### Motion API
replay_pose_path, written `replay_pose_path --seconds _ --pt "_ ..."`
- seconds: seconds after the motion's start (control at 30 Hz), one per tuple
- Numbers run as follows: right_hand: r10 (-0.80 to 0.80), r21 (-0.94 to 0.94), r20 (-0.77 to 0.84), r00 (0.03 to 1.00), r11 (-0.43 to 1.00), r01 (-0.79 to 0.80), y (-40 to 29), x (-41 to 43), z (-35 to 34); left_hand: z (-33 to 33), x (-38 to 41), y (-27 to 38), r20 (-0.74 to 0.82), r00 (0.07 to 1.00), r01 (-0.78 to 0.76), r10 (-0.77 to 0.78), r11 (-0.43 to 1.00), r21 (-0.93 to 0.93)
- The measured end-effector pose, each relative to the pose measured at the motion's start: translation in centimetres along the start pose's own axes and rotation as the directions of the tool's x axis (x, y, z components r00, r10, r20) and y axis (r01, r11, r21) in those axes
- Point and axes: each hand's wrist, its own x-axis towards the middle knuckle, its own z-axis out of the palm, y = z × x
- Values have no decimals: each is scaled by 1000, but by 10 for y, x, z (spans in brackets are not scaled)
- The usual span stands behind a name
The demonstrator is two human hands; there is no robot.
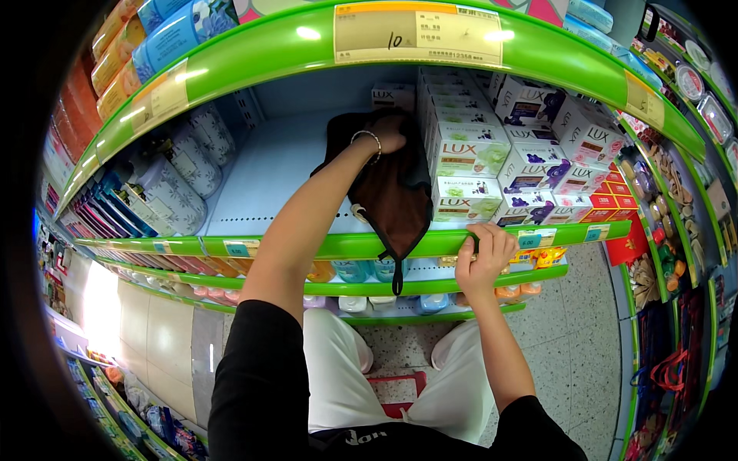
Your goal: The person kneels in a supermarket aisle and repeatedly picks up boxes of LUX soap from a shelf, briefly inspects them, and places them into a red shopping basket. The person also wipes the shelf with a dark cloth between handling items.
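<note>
My left hand [387, 133], with a beaded bracelet at its wrist, presses a dark brown cloth [392, 207] onto the light-blue metal shelf [265, 178]; its fingertips are partly lost against the dark fabric. Black trim edges the cloth, and a black loop hangs from its corner over the shelf's green front strip [346, 246]. On that same strip, farther right, my right hand [484, 256] grips the edge, fingers on top and thumb in front. Stacked Lux soap boxes [467, 150] stand just right of the cloth. One more box [393, 96] sits at the back.
Patterned bottles [167, 196] line the shelf's left part. Overhead runs another green shelf edge [277, 40] with price labels. Lower shelves hold bottles [350, 271]. A red stool-like object [398, 392] lies between my legs. Another rack [651, 242] stands to the right.
</note>
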Motion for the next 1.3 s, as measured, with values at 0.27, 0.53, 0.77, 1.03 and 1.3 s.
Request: replay_pose_path --seconds 0.27,0.53,0.77,1.03,1.3 --pt "7 -1 18 1000 1000 -7 -2 -1 -1 13 7 -1 -16 999 -35 35 998 -44" --pt "19 5 23 1000 1000 -19 -5 1 -5 -10 -44 20 73 992 -89 99 987 -136" --pt "24 6 43 999 1000 -25 -9 1 -8 -31 -110 49 175 961 -195 214 974 -119" --pt "15 -15 58 998 1000 -14 -11 1 -14 -44 -156 77 324 884 -266 336 933 -242" --pt "20 -12 79 997 1000 -19 -13 2 -16 -46 -176 96 255 912 -270 322 937 -220"
